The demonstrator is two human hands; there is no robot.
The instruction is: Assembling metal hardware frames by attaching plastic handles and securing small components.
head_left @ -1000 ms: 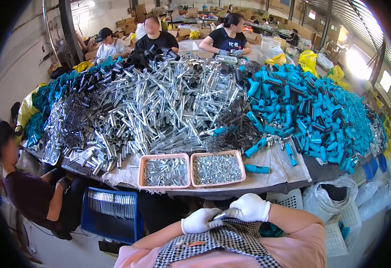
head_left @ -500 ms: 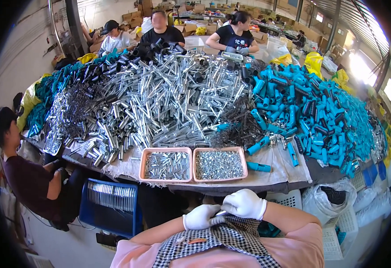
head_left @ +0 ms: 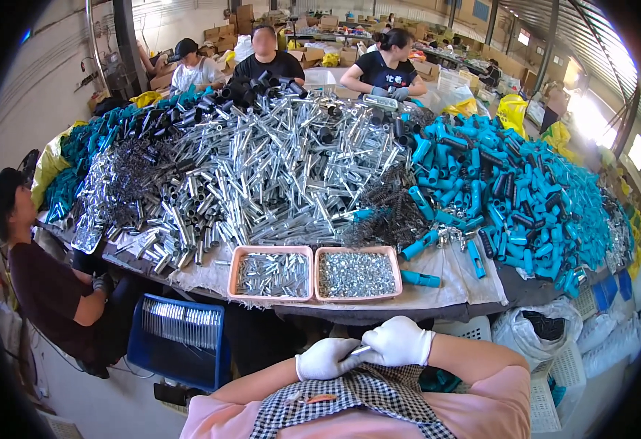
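Observation:
Close to my checked apron, my left hand point(head_left: 325, 358) and my right hand point(head_left: 399, 341), both in white gloves, come together. Between them shows the end of a slim silver metal tube point(head_left: 361, 350). Fingers of both hands are curled around it, and most of it is hidden. On the table's near edge, just beyond my hands, sit two pink trays. The left tray point(head_left: 270, 296) carries small metal pins, the right tray point(head_left: 357, 295) tiny shiny metal parts. Behind them rises a large heap of silver metal tubes point(head_left: 262, 172).
Turquoise plastic handles point(head_left: 525, 197) pile up at the right, dark springs point(head_left: 393, 212) beside them. A blue crate point(head_left: 177, 340) with metal rods stands lower left, near a seated person point(head_left: 49, 285). White baskets and a sack point(head_left: 540, 325) are lower right. Several people sit across the table.
My right hand has closed further round the tube, its fingers tucked under. The left hand has shifted slightly left, and more of the tube's end shows. The view has moved a little.

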